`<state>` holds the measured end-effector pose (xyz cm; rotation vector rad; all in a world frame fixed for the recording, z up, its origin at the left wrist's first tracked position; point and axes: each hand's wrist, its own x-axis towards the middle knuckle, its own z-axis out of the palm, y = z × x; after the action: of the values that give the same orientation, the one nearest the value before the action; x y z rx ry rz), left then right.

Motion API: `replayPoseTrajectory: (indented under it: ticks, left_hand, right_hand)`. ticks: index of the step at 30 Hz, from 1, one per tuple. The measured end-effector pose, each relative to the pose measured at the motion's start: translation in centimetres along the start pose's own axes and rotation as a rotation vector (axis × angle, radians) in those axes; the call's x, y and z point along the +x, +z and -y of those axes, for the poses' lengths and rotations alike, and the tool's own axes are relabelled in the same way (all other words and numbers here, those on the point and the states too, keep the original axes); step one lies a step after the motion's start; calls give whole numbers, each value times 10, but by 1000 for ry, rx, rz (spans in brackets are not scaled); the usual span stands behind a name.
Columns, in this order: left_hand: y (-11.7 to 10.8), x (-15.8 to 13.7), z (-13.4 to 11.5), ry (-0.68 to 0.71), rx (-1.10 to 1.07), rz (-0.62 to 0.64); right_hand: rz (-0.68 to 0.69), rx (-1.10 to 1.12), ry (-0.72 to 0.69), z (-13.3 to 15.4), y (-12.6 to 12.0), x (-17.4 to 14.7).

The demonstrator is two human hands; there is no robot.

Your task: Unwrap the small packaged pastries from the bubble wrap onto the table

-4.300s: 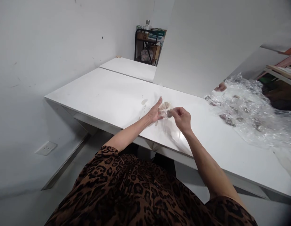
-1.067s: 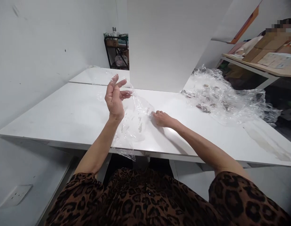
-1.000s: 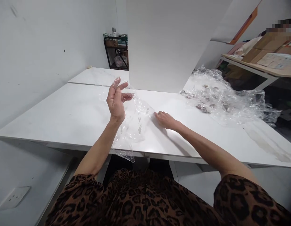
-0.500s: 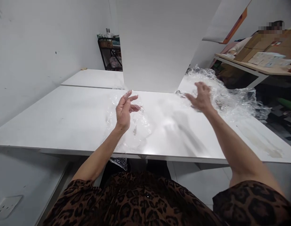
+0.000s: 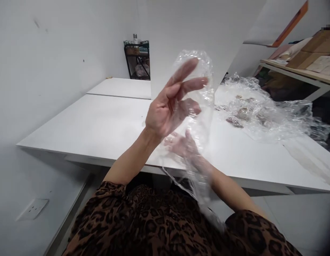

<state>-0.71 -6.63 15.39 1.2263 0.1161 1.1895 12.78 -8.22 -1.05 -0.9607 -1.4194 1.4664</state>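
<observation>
My left hand (image 5: 165, 103) is raised over the table, fingers stretched apart, with the fingers inside or behind a clear plastic bag (image 5: 206, 103). Film covers its fingertips and hangs down past the table's front edge. Lower and closer to me, my right hand (image 5: 184, 144) shows through the film, somewhat smeared by motion. Its fingers point left and its thumb stands apart; nothing can be made out in its grasp. Loose film drapes in front of the right wrist. A crumpled heap of clear plastic (image 5: 261, 113), with small brownish items in or under it, lies to the right.
The white table (image 5: 108, 121) runs up to the wall on the left. A tall white panel (image 5: 197, 28) stands at its back. Behind are a dark shelf rack (image 5: 130, 64) with goods and, at right, another table (image 5: 293, 69) holding a cardboard box (image 5: 306, 49).
My left hand has risen, bringing the clear plastic bag up from the table. My right hand has moved from beside the plastic heap to below the left hand. The view has shifted a little left.
</observation>
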Motion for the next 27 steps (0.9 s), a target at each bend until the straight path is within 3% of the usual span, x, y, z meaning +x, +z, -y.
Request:
replayPoseTrajectory:
  ticks: [3,7,10,12,15,17,19,23,25,27]
  left_hand:
    - [-28,-5,-8,0,-105,-140]
    - [-83,-20,-1,-91,139,-336]
    - [-121,-33,11,-113,269,-349]
    - [-136,-39,19,-179,288,-332]
    - [-146,-47,30,-328,351,-361]
    - [-148,-50,35,-384,411,-385]
    - [-149,-53,38,-409,474,-394]
    - [-158,-61,36,-443,557,-400]
    - [-166,-64,34,-486,580,-405]
    - [-177,-63,35,-541,598,-406]
  right_hand:
    - [-198,189,-52,14,-10,-24]
    - [-442,35,-212,43,-48,-57]
    - [-591,-89,-307,53,-78,-74]
    - [-656,-85,-296,48,-91,-76]
    - [-654,28,-64,25,-94,-61]
    - [-589,115,121,8,-84,-45]
    - [-481,201,217,-4,-67,-31]
    - [-268,244,216,-1,-44,-23]
    - [-321,196,144,12,-56,-25]
    - [-533,136,33,30,-88,-26]
